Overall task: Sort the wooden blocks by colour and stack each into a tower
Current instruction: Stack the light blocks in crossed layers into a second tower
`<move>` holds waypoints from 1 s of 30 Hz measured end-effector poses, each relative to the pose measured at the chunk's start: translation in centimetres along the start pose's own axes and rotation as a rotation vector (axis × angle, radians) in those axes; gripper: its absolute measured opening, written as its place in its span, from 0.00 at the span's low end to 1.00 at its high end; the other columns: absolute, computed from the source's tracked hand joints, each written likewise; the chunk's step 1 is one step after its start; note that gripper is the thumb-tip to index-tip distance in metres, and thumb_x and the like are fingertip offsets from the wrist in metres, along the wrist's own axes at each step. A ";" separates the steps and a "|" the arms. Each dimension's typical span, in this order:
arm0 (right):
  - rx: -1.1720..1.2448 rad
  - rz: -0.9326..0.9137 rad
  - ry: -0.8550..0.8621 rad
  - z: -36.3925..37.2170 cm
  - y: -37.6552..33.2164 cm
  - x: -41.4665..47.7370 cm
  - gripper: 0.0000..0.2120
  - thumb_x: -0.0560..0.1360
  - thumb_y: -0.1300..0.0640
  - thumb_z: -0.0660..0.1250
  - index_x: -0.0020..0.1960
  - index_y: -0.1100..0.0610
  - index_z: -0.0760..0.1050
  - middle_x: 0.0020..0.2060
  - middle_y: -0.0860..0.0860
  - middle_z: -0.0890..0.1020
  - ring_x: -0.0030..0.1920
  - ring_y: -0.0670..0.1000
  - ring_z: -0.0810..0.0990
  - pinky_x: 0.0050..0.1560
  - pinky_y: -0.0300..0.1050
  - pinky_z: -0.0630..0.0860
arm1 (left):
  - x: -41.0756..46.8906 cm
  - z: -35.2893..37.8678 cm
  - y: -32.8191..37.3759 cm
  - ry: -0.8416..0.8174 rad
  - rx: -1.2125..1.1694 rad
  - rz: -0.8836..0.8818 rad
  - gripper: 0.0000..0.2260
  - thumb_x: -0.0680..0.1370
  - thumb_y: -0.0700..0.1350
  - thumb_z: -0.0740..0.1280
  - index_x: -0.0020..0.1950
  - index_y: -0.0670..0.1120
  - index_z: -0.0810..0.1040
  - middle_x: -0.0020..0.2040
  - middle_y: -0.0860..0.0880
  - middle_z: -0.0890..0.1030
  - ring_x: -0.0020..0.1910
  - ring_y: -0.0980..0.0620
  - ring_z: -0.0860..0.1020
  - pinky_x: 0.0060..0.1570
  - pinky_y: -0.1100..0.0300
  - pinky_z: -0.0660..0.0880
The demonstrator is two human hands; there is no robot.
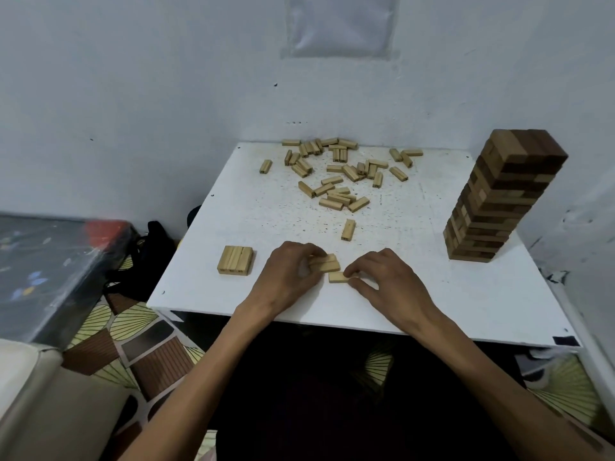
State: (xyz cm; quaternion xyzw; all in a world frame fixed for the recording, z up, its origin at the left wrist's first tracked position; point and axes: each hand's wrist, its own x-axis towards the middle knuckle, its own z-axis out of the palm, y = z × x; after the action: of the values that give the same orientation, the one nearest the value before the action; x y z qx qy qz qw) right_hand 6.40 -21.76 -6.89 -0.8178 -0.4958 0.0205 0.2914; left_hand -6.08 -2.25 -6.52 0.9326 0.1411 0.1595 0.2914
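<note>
My left hand (289, 276) pinches two light wooden blocks (324, 262) lying side by side near the table's front edge. My right hand (382, 277) pinches a third light block (337, 277) just in front of them. A flat row of light blocks (235, 260) lies to the left of my hands. Several loose light blocks (339, 173) are scattered across the far half of the white table (466, 304). One single block (348, 229) lies apart, just beyond my hands. A tall tower of dark brown blocks (499, 197) stands at the right.
The table stands against a pale wall at the back and right. To the left are a dark box (50, 271) and a black bag (146, 257) on a patterned floor. A white seat (30, 394) sits at the lower left.
</note>
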 end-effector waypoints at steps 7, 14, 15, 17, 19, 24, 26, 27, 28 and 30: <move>0.003 0.108 -0.114 -0.7 -0.2 1.7 0.22 0.76 0.44 0.74 0.68 0.46 0.75 0.47 0.41 0.77 0.54 0.46 0.70 0.49 0.45 0.70 | -1.0 -0.8 1.1 -0.117 0.249 -0.151 0.32 0.76 0.62 0.66 0.78 0.52 0.67 0.61 0.49 0.78 0.64 0.47 0.74 0.56 0.53 0.73; 0.097 0.126 -0.368 -1.3 0.0 4.2 0.30 0.75 0.46 0.75 0.74 0.50 0.71 0.43 0.43 0.82 0.46 0.41 0.77 0.51 0.46 0.76 | 1.2 -1.5 1.5 -0.326 0.234 -0.091 0.29 0.76 0.59 0.73 0.73 0.49 0.74 0.56 0.51 0.81 0.54 0.50 0.78 0.52 0.53 0.75; 0.094 0.118 -0.386 -1.5 -0.1 4.6 0.31 0.75 0.46 0.75 0.75 0.51 0.70 0.43 0.43 0.82 0.45 0.40 0.76 0.51 0.45 0.75 | 1.5 -1.6 1.6 -0.338 0.211 -0.092 0.27 0.76 0.58 0.74 0.72 0.48 0.75 0.54 0.51 0.81 0.51 0.51 0.77 0.51 0.54 0.75; 0.089 0.098 -0.417 -1.7 -0.2 5.1 0.31 0.75 0.47 0.76 0.74 0.52 0.70 0.44 0.44 0.82 0.44 0.39 0.75 0.48 0.41 0.73 | 2.1 -1.7 1.7 -0.355 0.178 -0.091 0.25 0.77 0.54 0.75 0.71 0.47 0.76 0.50 0.51 0.81 0.47 0.52 0.76 0.49 0.56 0.74; 0.092 0.090 -0.443 -1.8 -0.1 5.4 0.29 0.75 0.48 0.76 0.72 0.52 0.71 0.44 0.44 0.82 0.43 0.38 0.75 0.44 0.37 0.69 | 2.5 -1.7 1.7 -0.378 0.160 -0.095 0.25 0.77 0.53 0.75 0.71 0.47 0.76 0.48 0.52 0.79 0.46 0.52 0.75 0.47 0.58 0.72; 0.078 0.075 -0.471 -2.0 0.1 6.0 0.25 0.75 0.48 0.76 0.69 0.52 0.74 0.43 0.44 0.82 0.44 0.41 0.76 0.45 0.39 0.71 | 3.0 -1.8 1.6 -0.429 0.134 -0.118 0.24 0.77 0.50 0.75 0.71 0.46 0.75 0.47 0.51 0.79 0.46 0.51 0.76 0.43 0.60 0.69; 0.062 0.067 -0.488 -2.0 0.2 6.1 0.25 0.75 0.48 0.76 0.68 0.52 0.73 0.43 0.44 0.82 0.46 0.42 0.77 0.49 0.44 0.75 | 3.2 -1.9 1.7 -0.439 0.123 -0.121 0.24 0.77 0.49 0.76 0.71 0.45 0.76 0.47 0.50 0.79 0.46 0.51 0.76 0.42 0.61 0.70; 0.056 0.066 -0.498 -2.1 0.2 6.2 0.25 0.75 0.48 0.76 0.68 0.52 0.73 0.43 0.45 0.82 0.46 0.43 0.78 0.51 0.46 0.76 | 3.3 -1.9 1.7 -0.443 0.123 -0.123 0.24 0.76 0.49 0.76 0.70 0.45 0.76 0.48 0.50 0.80 0.46 0.51 0.76 0.43 0.60 0.70; 0.052 0.067 -0.507 -2.1 0.2 6.3 0.25 0.75 0.48 0.76 0.67 0.52 0.73 0.43 0.45 0.82 0.47 0.44 0.78 0.52 0.48 0.77 | 3.4 -1.9 1.7 -0.445 0.126 -0.128 0.24 0.76 0.49 0.76 0.70 0.44 0.76 0.49 0.49 0.80 0.47 0.51 0.77 0.45 0.59 0.71; 0.049 0.069 -0.520 -2.2 0.2 6.5 0.24 0.75 0.48 0.76 0.66 0.52 0.73 0.43 0.46 0.82 0.46 0.45 0.78 0.52 0.48 0.77 | 3.4 -1.9 1.7 -0.453 0.137 -0.132 0.24 0.77 0.49 0.76 0.70 0.44 0.75 0.50 0.49 0.80 0.48 0.50 0.77 0.47 0.57 0.73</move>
State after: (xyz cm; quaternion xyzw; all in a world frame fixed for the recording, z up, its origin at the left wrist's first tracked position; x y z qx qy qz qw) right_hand 10.59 -17.53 -3.48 -0.7942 -0.5253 0.2519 0.1728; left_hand -3.38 -1.46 -3.32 0.9509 0.1433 -0.0828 0.2617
